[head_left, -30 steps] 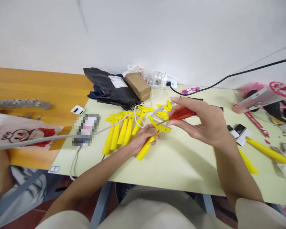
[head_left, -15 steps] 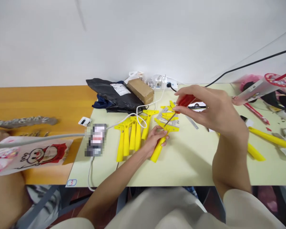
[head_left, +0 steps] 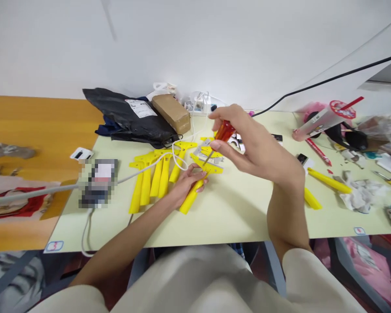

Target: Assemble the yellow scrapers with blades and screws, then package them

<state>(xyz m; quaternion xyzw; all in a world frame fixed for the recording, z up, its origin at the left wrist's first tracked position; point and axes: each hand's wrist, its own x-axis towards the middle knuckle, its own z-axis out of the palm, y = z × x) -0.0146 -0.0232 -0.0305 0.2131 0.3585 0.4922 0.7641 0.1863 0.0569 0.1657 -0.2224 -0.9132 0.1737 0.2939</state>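
Fingers of my left hand [head_left: 186, 184] are wrapped round a yellow scraper [head_left: 189, 201], its wide head pointing away from me and its handle toward the front edge. My right hand [head_left: 247, 143] grips the red handle of a screwdriver [head_left: 226, 130] from above. The screwdriver's shaft slants down, its tip at the scraper's head; whether it sits in a screw is too small to tell. Several more yellow scrapers [head_left: 145, 184] lie in a row left of my left hand. Behind the held scraper is a pile of yellow heads and metal plates [head_left: 211, 150].
A black plastic parcel [head_left: 140, 126] and a cardboard box [head_left: 172, 113] lie at the back beside a power strip [head_left: 198, 104]. A white cable crosses the scrapers to a phone [head_left: 99, 180]. On the right are a drink cup [head_left: 326, 119], yellow handles [head_left: 329, 180] and crumpled plastic [head_left: 361, 191].
The camera view has swung right, so everything sits further left. My left hand keeps the scraper; my right hand has turned somewhat on the screwdriver, whose tip stays at the scraper's head.
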